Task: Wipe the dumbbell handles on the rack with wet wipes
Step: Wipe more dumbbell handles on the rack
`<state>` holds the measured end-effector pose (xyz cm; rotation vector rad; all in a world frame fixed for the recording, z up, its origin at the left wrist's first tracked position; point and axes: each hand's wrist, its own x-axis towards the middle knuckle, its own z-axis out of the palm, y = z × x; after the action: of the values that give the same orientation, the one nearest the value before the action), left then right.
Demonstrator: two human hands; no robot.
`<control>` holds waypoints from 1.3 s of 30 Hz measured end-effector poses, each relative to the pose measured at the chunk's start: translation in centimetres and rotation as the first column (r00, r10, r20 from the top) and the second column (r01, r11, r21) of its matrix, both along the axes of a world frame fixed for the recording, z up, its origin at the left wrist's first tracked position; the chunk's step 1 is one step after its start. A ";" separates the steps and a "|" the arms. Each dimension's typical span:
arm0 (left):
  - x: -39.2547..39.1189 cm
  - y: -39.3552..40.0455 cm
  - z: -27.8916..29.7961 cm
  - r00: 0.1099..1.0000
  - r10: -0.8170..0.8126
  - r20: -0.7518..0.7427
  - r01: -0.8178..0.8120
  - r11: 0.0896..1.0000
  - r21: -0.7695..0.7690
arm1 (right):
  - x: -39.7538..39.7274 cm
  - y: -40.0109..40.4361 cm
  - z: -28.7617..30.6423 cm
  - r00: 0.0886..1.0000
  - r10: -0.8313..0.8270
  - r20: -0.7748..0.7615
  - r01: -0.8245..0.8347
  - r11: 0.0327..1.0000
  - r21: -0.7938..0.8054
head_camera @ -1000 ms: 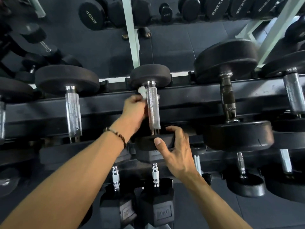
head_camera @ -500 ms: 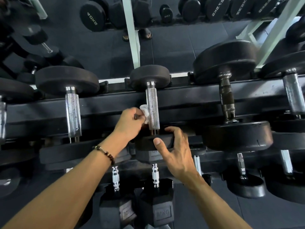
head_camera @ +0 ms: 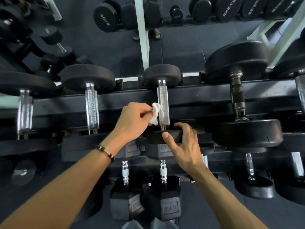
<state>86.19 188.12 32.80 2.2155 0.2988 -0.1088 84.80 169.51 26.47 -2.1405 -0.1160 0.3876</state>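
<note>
A black dumbbell rack (head_camera: 189,98) runs across the middle of the frame from left to right, and the dumbbell (head_camera: 162,103) being cleaned sits at its centre, lying across the two rails with its long axis running up and down the picture. Its far round head (head_camera: 160,76) points toward the top of the frame, its near head (head_camera: 158,137) toward the bottom, and the knurled chrome handle (head_camera: 163,107) spans the gap between them. The left hand (head_camera: 133,121) comes in from the lower left, a beaded bracelet (head_camera: 105,151) on its wrist; its fingers are curled and pinch a crumpled white wipe (head_camera: 155,114), which is pressed against the left side of the handle near its lower end. The right hand (head_camera: 183,146) reaches in from the lower right and grips the near head, the thumb lying on its front face and the fingers curled over its top edge. Other dumbbells lie parallel on the same rack: one with a chrome handle (head_camera: 91,109) to the left, and a larger one with a dark handle (head_camera: 237,100) to the right. Below, at the bottom centre, hexagonal dumbbells (head_camera: 165,202) stand on a lower tier, their handles also pointing up the frame. Along the top edge, round dumbbell heads (head_camera: 104,17) show beside a pale green post (head_camera: 142,35).
</note>
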 end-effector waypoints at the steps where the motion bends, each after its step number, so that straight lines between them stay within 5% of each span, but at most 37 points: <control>1: -0.8 0.3 0.6 0.999 0.041 0.022 -0.040 0.998 -0.052 | -0.1 0.0 0.3 1.000 0.002 -0.007 -0.002 1.000 -0.016; 5: -3.6 2.2 3.1 0.986 0.158 -0.047 -0.165 0.945 -0.282 | 0.0 0.6 1.9 0.991 -0.024 0.133 0.037 0.995 -0.090; 8: -5.3 3.8 4.4 0.982 0.148 -0.120 -0.185 0.895 -0.407 | 0.3 2.7 4.5 0.947 0.034 0.320 -0.048 0.998 0.037; 12: -6.7 5.6 5.2 0.983 0.122 -0.134 -0.173 0.856 -0.487 | -0.4 7.0 7.7 0.920 0.245 0.306 -0.295 0.947 0.130; 19: -8.6 10.5 5.6 0.993 0.089 -0.081 -0.119 0.833 -0.541 | -3.7 13.9 8.9 0.946 0.104 0.306 -0.164 0.970 0.178; 21: -9.6 12.5 5.2 0.995 0.101 0.022 -0.083 0.907 -0.413 | -4.3 15.6 8.9 0.956 0.057 0.287 -0.109 0.980 0.166; 24: -10.9 15.9 3.7 0.962 0.077 0.261 -0.088 0.996 0.033 | -4.2 17.3 8.4 0.967 -0.001 0.256 -0.036 0.989 0.141; 26: -11.5 17.3 2.4 0.971 0.032 0.235 -0.067 0.987 0.143 | -3.4 17.8 7.9 0.972 -0.019 0.233 -0.011 0.992 0.125; 30: -12.1 17.4 -0.2 0.999 0.011 0.037 -0.011 1.000 0.007 | -0.8 18.7 7.1 0.960 0.068 0.272 -0.076 0.997 0.021; 35: -12.4 17.4 -1.8 1.000 0.015 0.020 -0.013 0.996 -0.083 | 3.9 22.3 6.3 0.757 0.271 0.595 -0.210 0.963 -0.170; 39: -12.5 17.5 -2.1 1.000 0.026 0.013 -0.025 0.995 -0.098 | 5.7 24.4 5.3 0.686 0.357 0.634 -0.265 0.934 -0.239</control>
<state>73.74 205.58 30.71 2.1143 0.3078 -0.0915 90.45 193.95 31.78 -2.2969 -0.9087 -0.2244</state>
